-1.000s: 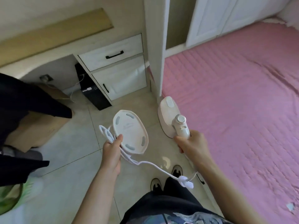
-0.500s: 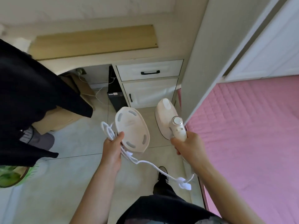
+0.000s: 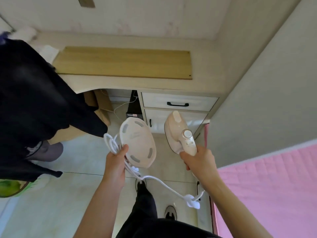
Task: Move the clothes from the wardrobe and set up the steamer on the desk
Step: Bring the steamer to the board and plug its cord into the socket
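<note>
While no writing could be read, the right hand (image 3: 199, 162) gripped one steamer (image 3: 178, 133) by its handle and the left hand (image 3: 115, 162) clutched one white base (image 3: 137, 141) with the coiled cord (image 3: 111, 143), above the tiled floor (image 3: 56, 200) before the desk (image 3: 137, 83); dark clothes (image 3: 34, 103) hung at left.

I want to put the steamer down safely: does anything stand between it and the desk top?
Nothing visible does. The steamer in the right hand hangs before the drawers, and the desk above them shows only a flat wooden board.
</note>
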A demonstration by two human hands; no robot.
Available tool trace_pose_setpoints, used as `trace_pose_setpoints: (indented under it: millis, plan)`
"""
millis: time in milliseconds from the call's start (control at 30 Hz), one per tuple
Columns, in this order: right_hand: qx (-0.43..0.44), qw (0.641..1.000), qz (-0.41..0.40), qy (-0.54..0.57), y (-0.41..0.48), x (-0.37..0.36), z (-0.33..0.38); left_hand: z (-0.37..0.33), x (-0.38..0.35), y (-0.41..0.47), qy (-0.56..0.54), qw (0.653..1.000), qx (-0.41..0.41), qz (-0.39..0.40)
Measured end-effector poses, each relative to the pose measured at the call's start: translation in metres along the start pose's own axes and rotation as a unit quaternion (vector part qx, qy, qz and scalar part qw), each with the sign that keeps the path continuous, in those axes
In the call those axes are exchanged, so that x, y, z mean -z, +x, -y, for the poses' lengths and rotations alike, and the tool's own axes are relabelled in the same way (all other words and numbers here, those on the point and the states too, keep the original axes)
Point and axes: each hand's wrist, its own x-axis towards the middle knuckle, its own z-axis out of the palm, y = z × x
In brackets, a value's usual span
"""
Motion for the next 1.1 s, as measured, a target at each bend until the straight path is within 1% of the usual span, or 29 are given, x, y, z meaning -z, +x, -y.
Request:
trace_pose_setpoints:
  millis: [133, 200, 367, 500, 633, 700, 800, 900, 1100]
  plan:
    - [-0.012, 1.0, 0.0, 0.013, 0.035, -0.02, 0.031, -0.032, -0.004, 0.046, 0.007, 1.0, 0.007, -0.003]
    - [-0.026, 0.999, -0.003, 0.02, 0.053, -0.033, 0.049, -0.053, -0.005, 0.069, 0.017, 1.0, 0.005, 0.014]
    - [-0.042, 0.998, -0.03, 0.043, 0.095, -0.062, 0.101, -0.115, -0.008, 0.129, 0.018, 0.999, -0.007, 0.037]
    - [-0.044, 0.996, -0.056, 0.058, 0.12, -0.079, 0.135, -0.16, -0.011, 0.17, 0.021, 0.997, -0.01, 0.071]
    - [-0.049, 0.994, -0.068, 0.069, 0.14, -0.089, 0.16, -0.194, -0.019, 0.202, 0.008, 0.997, -0.002, 0.071]
    - [-0.052, 0.993, -0.082, 0.064, 0.151, -0.092, 0.171, -0.209, -0.026, 0.215, 0.01, 0.996, -0.012, 0.082]
    - [-0.055, 0.991, -0.102, 0.068, 0.168, -0.094, 0.184, -0.226, -0.04, 0.232, 0.029, 0.994, -0.047, 0.095]
    - [-0.057, 0.989, -0.106, 0.083, 0.187, -0.093, 0.194, -0.241, -0.057, 0.247, 0.076, 0.99, -0.071, 0.093]
    - [-0.059, 0.99, -0.099, 0.083, 0.231, -0.089, 0.211, -0.262, -0.093, 0.284, 0.124, 0.987, -0.082, 0.063]
